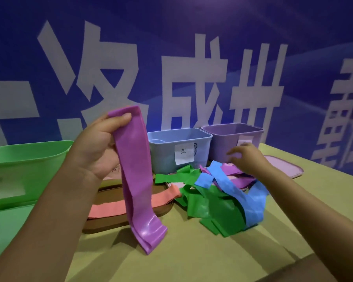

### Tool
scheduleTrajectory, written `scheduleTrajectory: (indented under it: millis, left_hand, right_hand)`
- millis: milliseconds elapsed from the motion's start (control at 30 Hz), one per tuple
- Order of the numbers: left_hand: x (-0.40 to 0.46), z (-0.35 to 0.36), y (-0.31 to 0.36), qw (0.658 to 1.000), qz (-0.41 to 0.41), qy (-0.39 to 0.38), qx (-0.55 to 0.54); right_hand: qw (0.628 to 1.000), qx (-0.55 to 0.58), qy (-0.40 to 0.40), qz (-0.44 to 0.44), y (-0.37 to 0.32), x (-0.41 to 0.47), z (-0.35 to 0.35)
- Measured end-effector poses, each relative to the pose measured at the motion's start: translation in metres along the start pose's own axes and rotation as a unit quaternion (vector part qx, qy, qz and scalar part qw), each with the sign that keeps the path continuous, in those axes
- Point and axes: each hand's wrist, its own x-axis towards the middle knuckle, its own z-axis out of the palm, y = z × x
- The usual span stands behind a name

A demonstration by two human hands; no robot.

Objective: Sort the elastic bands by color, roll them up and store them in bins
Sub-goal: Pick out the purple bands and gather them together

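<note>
Hanging from the raised left hand (99, 143), a purple band (136, 176) is pinched at its top between thumb and curled fingers; its folded lower end touches the yellow-green table (192, 259). Right hand (246, 157) hovers over the tangled pile, fingers loosely spread, holding nothing. Pile: green bands (210, 208), blue bands (240, 192), more purple ones (235, 169) beneath. A salmon band (157, 198) lies across a brown lid (112, 220). Green bin (29, 159) at left, blue bin (179, 149) with a paper label and purple bin (232, 137) at the back. A pink lid (283, 165) lies flat at right.
</note>
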Motion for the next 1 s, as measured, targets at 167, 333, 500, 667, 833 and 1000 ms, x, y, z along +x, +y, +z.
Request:
scheduleTrajectory:
  millis: [167, 333, 500, 667, 833, 1000]
  left_hand:
    - [0.000, 0.002, -0.002, 0.999, -0.032, 0.007, -0.018]
    - [0.001, 0.002, -0.004, 0.999, -0.039, -0.010, -0.007]
    - [0.002, 0.002, -0.005, 0.999, -0.031, -0.010, 0.011]
    - [0.005, 0.003, -0.009, 0.999, -0.012, -0.010, 0.052]
    - [0.002, 0.009, -0.010, 0.999, 0.027, 0.010, 0.019]
    - [0.000, 0.010, -0.010, 0.999, 0.024, 0.018, 0.033]
  right_hand:
    - [0.982, -0.150, -0.079, 0.086, 0.048, 0.039, 0.025]
    - [0.956, -0.208, -0.159, 0.132, 0.054, 0.040, 0.033]
    - [0.982, -0.014, 0.017, 0.189, 0.070, 0.040, 0.029]
    - [0.978, 0.122, 0.102, 0.133, 0.047, 0.044, 0.002]
    - [0.952, 0.266, 0.127, 0.085, 0.007, 0.044, -0.022]
    - [0.936, 0.310, 0.164, 0.026, -0.026, 0.042, -0.042]
